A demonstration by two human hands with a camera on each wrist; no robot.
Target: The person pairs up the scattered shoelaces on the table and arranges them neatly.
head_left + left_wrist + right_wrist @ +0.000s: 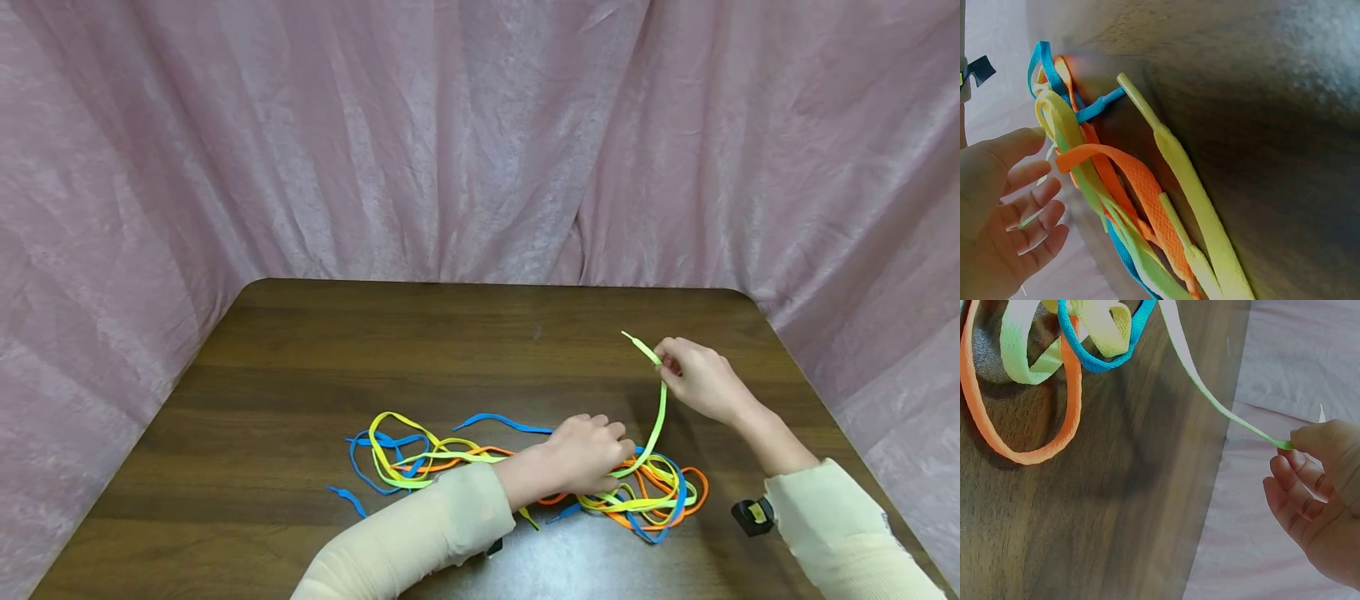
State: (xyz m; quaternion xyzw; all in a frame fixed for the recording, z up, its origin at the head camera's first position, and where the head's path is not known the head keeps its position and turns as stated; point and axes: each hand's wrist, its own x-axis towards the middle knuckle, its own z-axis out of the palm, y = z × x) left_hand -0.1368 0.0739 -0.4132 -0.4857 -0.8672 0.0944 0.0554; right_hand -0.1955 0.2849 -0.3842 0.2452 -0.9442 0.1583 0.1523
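Pinched between my right thumb and fingers (701,379) is a lime-green shoelace (658,421), lifted near one end. Its tip sticks out past the fingers, and the rest runs down into a tangle of flat laces. My left hand (588,454) is over the middle of that tangle, its fingers relaxed and spread in the left wrist view, the thumb beside a yellow lace (1060,122). Orange laces (702,487) and blue laces (498,418) loop through the bundle. The left hand and forearm hide its middle in the head view.
A dark wooden table (337,342) with rounded far corners bears the laces. Pink curtains (420,142) hang behind it and at both sides. One blue lace end (347,497) lies loose at the left of the tangle.
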